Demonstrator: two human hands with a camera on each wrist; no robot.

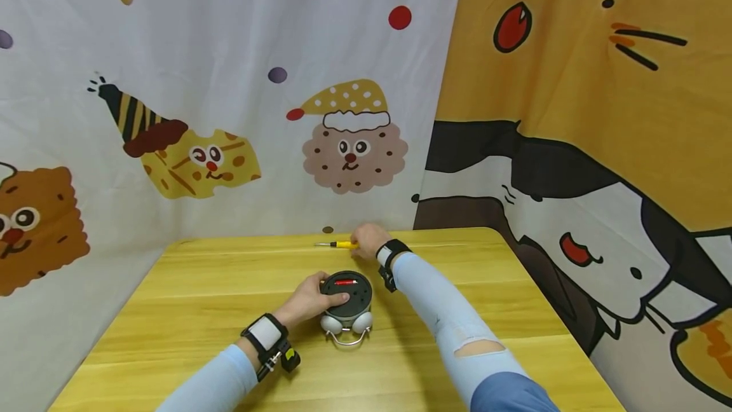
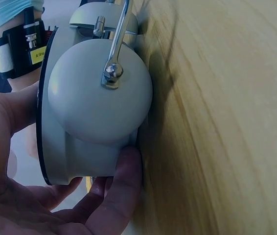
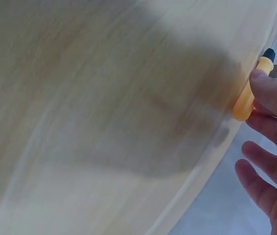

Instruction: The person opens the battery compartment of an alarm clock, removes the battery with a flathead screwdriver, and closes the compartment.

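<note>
A twin-bell alarm clock [image 1: 357, 304] lies on its face on the table, its black back up and its two pale bells towards me. A small red cylinder [image 1: 345, 282] shows in that back. My left hand [image 1: 309, 301] grips the clock's left side, thumb over the back; in the left wrist view its fingers curl round the pale case [image 2: 57, 142]. At the table's far edge my right hand [image 1: 368, 240] pinches the yellow handle of a screwdriver [image 1: 345, 245] between thumb and forefinger. The screwdriver's shaft points left in the head view. The other right fingers [image 3: 258, 183] are spread loosely.
The wooden table [image 1: 229, 272] ends just behind my right hand. A white curtain [image 1: 229, 37] with cartoon prints hangs behind it, and an orange printed curtain [image 1: 572, 94] stands along the right side.
</note>
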